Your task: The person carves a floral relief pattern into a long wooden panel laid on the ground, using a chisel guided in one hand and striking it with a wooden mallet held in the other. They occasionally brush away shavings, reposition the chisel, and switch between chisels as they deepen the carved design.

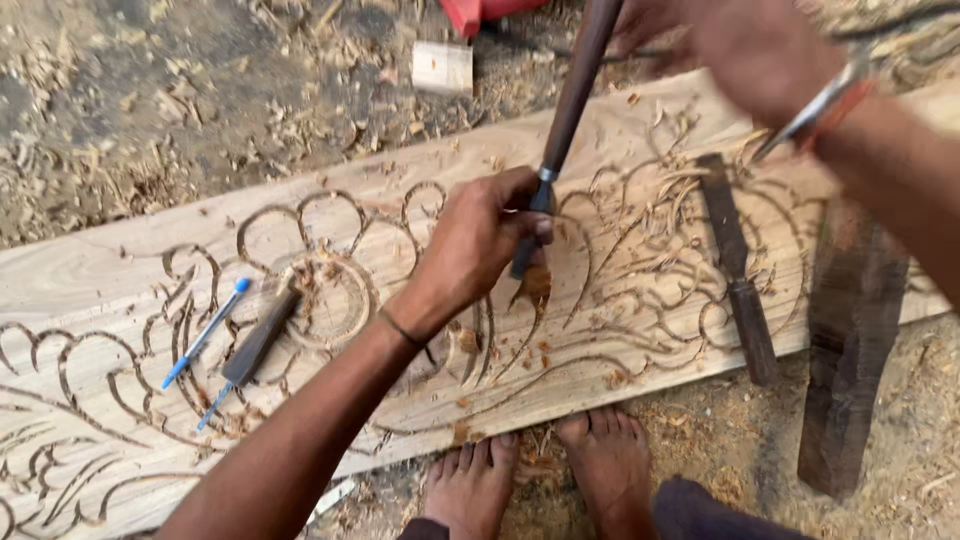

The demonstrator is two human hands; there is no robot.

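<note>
My left hand (480, 245) grips a long chisel (570, 110) low down, near its metal ferrule. The dark handle slants up to the top edge, and the blade tip rests in a carved groove of the pale wooden plank (120, 270). The plank bears a floral scroll carving with loose chips around the blade. My right hand (745, 50) is blurred at the top right, close beside the upper end of the chisel handle. A metal bangle and an orange band circle its wrist. Whether it holds anything cannot be told.
A second chisel (738, 275) lies on the plank at right, next to a dark wooden block (850, 340) that overhangs onto the ground. A short dark tool (260, 338) and two blue pens (205, 335) lie at left. My bare feet (545, 470) stand at the plank's near edge, and shavings cover the dirt.
</note>
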